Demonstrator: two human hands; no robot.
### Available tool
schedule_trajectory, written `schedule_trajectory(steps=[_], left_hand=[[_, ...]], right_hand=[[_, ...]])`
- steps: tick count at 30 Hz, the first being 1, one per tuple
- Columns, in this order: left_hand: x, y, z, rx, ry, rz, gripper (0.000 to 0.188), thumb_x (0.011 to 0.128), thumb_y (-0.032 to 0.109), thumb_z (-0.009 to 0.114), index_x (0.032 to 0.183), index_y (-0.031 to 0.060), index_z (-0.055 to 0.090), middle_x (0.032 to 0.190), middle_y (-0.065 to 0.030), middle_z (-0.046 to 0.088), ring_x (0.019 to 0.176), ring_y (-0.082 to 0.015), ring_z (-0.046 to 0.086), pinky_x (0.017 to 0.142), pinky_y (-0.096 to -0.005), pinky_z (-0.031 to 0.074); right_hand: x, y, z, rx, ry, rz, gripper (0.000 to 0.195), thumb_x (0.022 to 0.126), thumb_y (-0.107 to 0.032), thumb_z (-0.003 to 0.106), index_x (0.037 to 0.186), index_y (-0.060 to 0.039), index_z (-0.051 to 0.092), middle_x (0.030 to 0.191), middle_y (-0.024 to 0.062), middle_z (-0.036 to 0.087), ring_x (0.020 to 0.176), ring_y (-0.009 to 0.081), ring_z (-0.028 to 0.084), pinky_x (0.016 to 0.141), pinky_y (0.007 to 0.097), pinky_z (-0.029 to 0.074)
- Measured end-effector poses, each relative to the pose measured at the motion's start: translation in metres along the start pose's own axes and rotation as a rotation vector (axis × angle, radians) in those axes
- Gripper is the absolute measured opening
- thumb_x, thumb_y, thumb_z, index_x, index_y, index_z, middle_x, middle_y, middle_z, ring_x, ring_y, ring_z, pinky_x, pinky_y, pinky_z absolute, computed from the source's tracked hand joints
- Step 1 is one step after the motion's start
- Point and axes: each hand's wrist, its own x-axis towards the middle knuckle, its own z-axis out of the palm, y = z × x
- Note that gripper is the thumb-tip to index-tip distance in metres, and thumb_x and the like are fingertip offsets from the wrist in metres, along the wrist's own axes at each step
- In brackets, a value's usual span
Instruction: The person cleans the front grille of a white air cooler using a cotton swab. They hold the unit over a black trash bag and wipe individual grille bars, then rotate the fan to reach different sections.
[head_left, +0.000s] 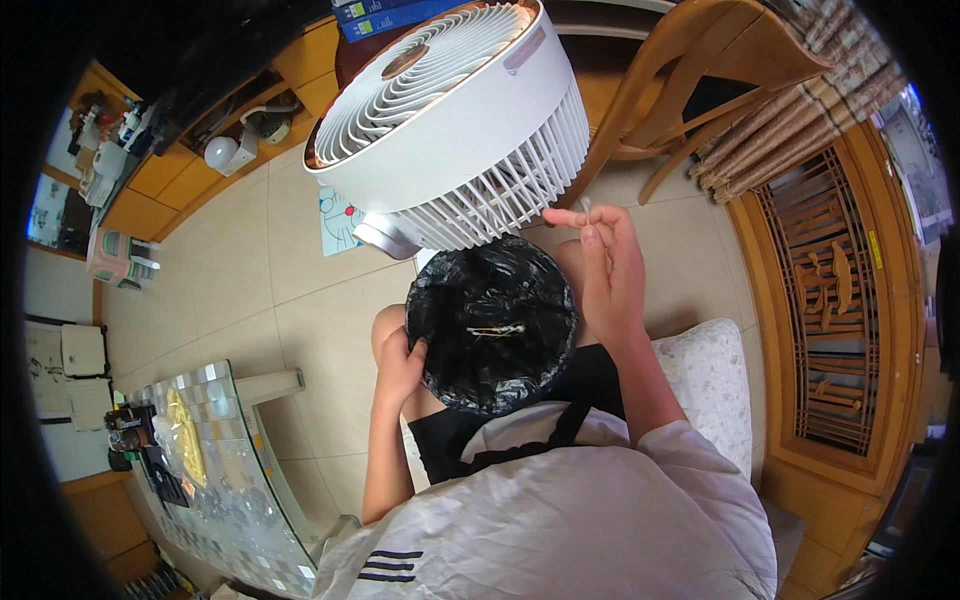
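My left hand (403, 361) grips the left rim of a round bin lined with a black plastic bag (491, 375), which rests between my thighs. Several cotton swabs (496, 330) lie down inside the liner. My right hand (613, 262) is raised at the bin's upper right, thumb and fingers pinched around a small whitish swab-like thing (586, 206); its exact kind is hard to tell. Just beyond the bin stands a white fan (465, 142) with a spiral front grille and a slatted back. The right index fingertip is close to its slats.
A wooden chair (637, 97) stands behind the fan at the right. At the lower left is a glass-topped table (217, 450) holding a yellow item in clear plastic. A pale cushion (705, 382) lies by my right side, near a carved wooden cabinet (832, 300).
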Motion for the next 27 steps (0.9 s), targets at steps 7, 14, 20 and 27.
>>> schedule_trajectory(steps=[7,14,20,27], left_hand=[[-0.004,0.022,-0.004,-0.002,-0.009,-0.050,0.014,0.091,0.002,0.057,0.098,-0.0085,0.061,0.078,-0.0146,0.064,0.073,-0.0241,0.063,0.067,-0.0363,0.050],[-0.006,0.029,-0.003,0.006,0.014,-0.061,0.012,0.091,0.002,0.057,0.097,-0.0080,0.061,0.077,-0.0125,0.064,0.071,-0.0224,0.061,0.066,-0.0351,0.049],[-0.005,0.012,-0.003,0.026,0.022,-0.049,0.013,0.091,0.003,0.059,0.098,-0.0081,0.062,0.081,-0.0132,0.065,0.076,-0.0212,0.060,0.071,-0.0346,0.049],[-0.004,0.015,-0.003,0.000,0.004,-0.085,0.014,0.091,0.003,0.059,0.099,-0.0085,0.062,0.081,-0.0134,0.065,0.077,-0.0218,0.061,0.072,-0.0348,0.049]], right_hand=[[-0.003,0.009,-0.016,0.026,0.133,0.052,0.005,0.093,-0.001,0.067,0.095,0.0018,0.064,0.090,0.0065,0.069,0.074,0.0083,0.062,0.070,0.0186,0.049],[0.001,-0.009,0.003,0.444,0.099,0.125,0.014,0.084,0.012,0.069,0.091,0.0015,0.063,0.087,0.0110,0.072,0.080,0.0136,0.072,0.072,0.0239,0.057],[0.014,-0.012,0.024,0.383,0.063,0.074,0.012,0.083,0.009,0.071,0.089,0.0010,0.064,0.086,0.0108,0.074,0.082,0.0130,0.072,0.075,0.0235,0.057],[0.013,0.013,0.027,0.204,0.069,0.124,0.008,0.081,0.003,0.076,0.087,0.0005,0.071,0.085,0.0068,0.075,0.079,0.0088,0.071,0.072,0.0200,0.055]])
